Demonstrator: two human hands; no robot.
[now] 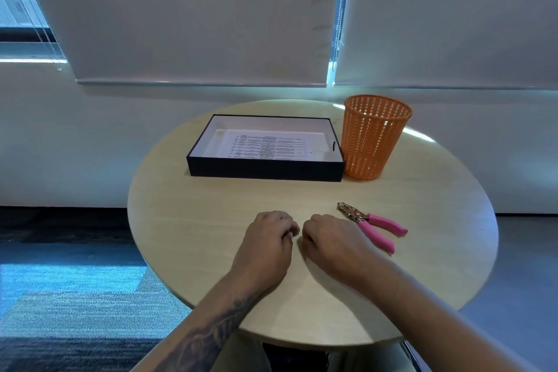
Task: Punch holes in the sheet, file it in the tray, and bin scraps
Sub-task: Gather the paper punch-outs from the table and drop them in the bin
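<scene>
Sheet (265, 146) in tray (265, 170); punch (367, 218) beside right hand (330, 238); left hand (268, 238) adjacent; fingers (283, 219) curled, grasp unclear

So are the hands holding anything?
Cannot tell. The left hand and right hand curl fingers down on the table; the pink punch lies unheld.

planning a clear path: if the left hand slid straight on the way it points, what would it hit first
Most likely the front wall of the black tray. The left hand points forward and slightly right, with only bare table between, though depth is uncertain.
</scene>
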